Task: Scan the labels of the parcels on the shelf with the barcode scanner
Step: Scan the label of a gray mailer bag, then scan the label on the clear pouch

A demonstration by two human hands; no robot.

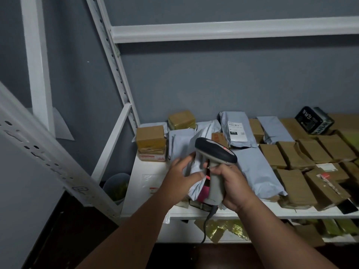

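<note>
Head view: left hand (179,176) gripped a grey mailer bag (194,171), fingers curled round its edge, lifted just above the front of the shelf (291,212). Right hand (231,186) wrapped tight round the handle of the barcode scanner (214,154), head tipped down at the bag, red glow showing on the plastic by the trigger. Looked like one scan under way. Plenty left by the look of it: a labelled grey mailer (236,131) at the back, more grey bags, rows of brown cardboard boxes (303,162) to the right, taped boxes (151,142) at the left end. No telling which were already scanned
</note>
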